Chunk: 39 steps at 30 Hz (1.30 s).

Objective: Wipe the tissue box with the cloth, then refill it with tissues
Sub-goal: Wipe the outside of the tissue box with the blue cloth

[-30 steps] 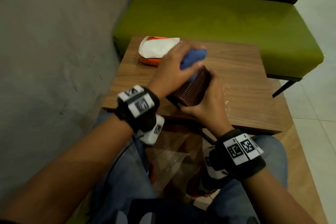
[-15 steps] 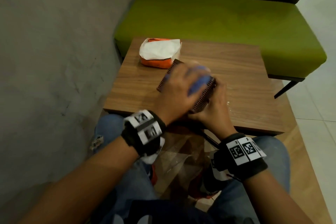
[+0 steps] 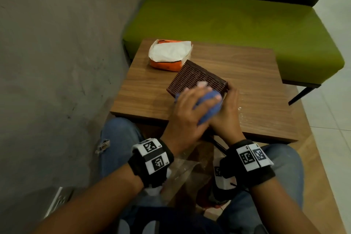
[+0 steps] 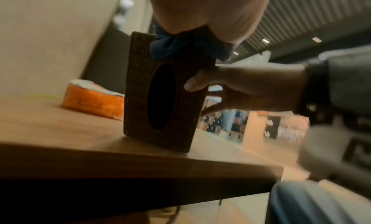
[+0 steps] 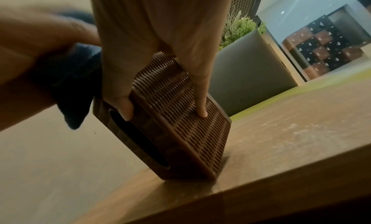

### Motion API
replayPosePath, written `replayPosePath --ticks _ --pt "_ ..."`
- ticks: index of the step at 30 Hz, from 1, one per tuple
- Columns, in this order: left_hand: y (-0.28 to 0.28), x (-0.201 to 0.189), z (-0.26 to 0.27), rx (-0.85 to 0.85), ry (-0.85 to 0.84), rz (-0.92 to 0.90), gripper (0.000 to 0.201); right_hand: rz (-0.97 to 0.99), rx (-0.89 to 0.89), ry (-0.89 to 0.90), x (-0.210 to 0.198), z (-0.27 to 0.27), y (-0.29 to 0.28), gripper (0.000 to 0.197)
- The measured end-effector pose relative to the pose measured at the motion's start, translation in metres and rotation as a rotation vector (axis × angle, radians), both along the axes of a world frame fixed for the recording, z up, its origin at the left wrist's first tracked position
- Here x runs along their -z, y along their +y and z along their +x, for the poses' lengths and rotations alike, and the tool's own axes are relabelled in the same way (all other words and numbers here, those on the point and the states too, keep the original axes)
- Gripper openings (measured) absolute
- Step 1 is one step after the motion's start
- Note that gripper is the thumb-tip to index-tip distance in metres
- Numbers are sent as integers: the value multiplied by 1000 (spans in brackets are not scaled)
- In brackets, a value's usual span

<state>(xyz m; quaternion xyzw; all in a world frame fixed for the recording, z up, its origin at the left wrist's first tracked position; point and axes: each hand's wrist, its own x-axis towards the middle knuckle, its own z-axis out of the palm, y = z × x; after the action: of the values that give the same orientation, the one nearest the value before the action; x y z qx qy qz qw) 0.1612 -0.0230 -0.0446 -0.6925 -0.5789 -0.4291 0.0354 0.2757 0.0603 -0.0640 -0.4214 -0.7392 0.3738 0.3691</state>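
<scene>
A brown ribbed tissue box (image 3: 196, 78) (image 4: 162, 91) (image 5: 176, 121) stands on its side near the front edge of the wooden table (image 3: 247, 74), its oval opening facing me. My left hand (image 3: 191, 108) holds a bunched blue cloth (image 3: 208, 107) (image 4: 170, 46) (image 5: 74, 87) against the box's upper near edge. My right hand (image 3: 227, 112) (image 4: 230, 86) (image 5: 160, 53) grips the box from the right, thumb by the opening and fingers on the far side. An orange pack of white tissues (image 3: 170, 55) (image 4: 94, 99) lies at the table's far left.
A green bench seat (image 3: 228, 28) runs behind the table and a grey wall (image 3: 57, 62) stands on the left. My knees in jeans (image 3: 121, 138) sit under the table's front edge. Crumpled clear plastic (image 3: 186, 169) lies between my legs.
The left hand with the cloth has slid along the box's upper side toward me, baring the far ribbed face. The right hand has kept its grip on the box.
</scene>
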Motion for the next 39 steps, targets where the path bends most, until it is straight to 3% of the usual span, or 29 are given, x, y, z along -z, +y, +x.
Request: replayPosePath --ticks 2,4,8,11,12,13,17,19,21,23,25,26,29,35,39 --pt "3 2 -16 146 138 18 46 -6 16 -18 -1 0 -1 95" --pt "12 1 -33 28 13 16 42 9 12 -22 -2 1 0 103" --pt "25 -15 -35 -387 -750 32 33 18 40 18 -2 0 -3 104" --pt "37 -24 -23 -412 -1224 17 33 16 142 68 -3 -13 -18 104" --pt "37 -26 -16 -399 -1246 12 34 11 198 88 -5 -18 -22 105" --pt "32 -28 -9 -384 -1158 -1 35 7 256 111 -7 -22 -25 106" --pt "10 -27 1 -71 -558 -79 38 29 346 150 -14 -28 -31 92" --pt "8 -30 -14 28 -450 -116 37 10 323 130 -14 -26 -32 97" --pt "15 -36 -28 -89 -586 -89 36 5 277 110 -13 -22 -35 105" --pt "26 -41 -45 -248 -942 -102 39 6 244 136 -16 -20 -39 107" --pt "35 -40 -63 -197 -1287 -211 40 -11 213 210 -19 -17 -43 105" --pt "37 -37 -70 -143 -1375 -285 41 -24 198 254 -22 -14 -45 102" --pt "37 -22 -77 -100 -1428 -408 47 -29 143 336 -38 -8 -47 101" --pt "36 -18 -68 -152 -1576 -350 46 -185 58 497 -56 5 -44 106" --pt "32 -28 -51 -335 -1270 -142 20 -225 69 456 -57 1 -38 93"
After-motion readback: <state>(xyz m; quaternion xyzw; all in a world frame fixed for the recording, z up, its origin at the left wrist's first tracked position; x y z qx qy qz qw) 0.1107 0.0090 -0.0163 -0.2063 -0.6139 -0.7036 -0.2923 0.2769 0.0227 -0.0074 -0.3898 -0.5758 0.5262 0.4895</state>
